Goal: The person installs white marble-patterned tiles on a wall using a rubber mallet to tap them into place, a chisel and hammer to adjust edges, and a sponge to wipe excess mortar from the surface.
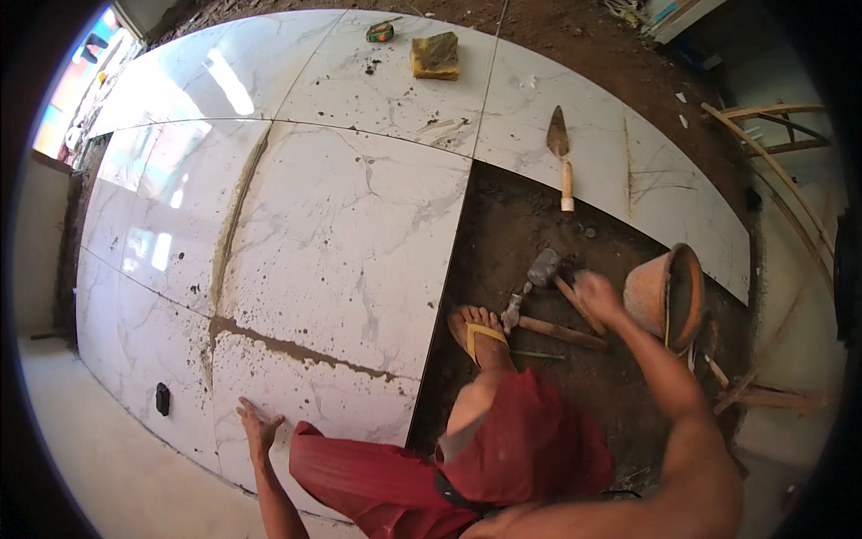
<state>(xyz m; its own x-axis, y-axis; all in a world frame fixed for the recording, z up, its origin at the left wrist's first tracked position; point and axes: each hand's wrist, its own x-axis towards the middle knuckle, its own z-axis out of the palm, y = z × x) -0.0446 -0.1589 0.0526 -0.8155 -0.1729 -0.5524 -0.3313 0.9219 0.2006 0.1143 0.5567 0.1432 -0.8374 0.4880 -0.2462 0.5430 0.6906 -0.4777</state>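
Note:
My left hand (259,429) rests with its fingers spread on a white marbled floor tile (314,225) at the lower left. My right hand (597,298) is smeared by motion, right beside the wooden handle of a mallet (545,267) with a dark head. I cannot tell whether its fingers close on that handle. A hammer (561,332) with a metal head and wooden handle lies on the bare soil (503,216) just below, its head near my sandalled foot (480,334). An orange bucket (651,292) leans on its side to the right of my right hand.
A pointed trowel (562,157) lies on the far tiles, with a yellowish sponge block (435,57) and a tape measure (380,32) further back. A small black object (162,399) sits at left. Wooden frames (781,171) stand along the right wall. The tile edge borders the soil pit.

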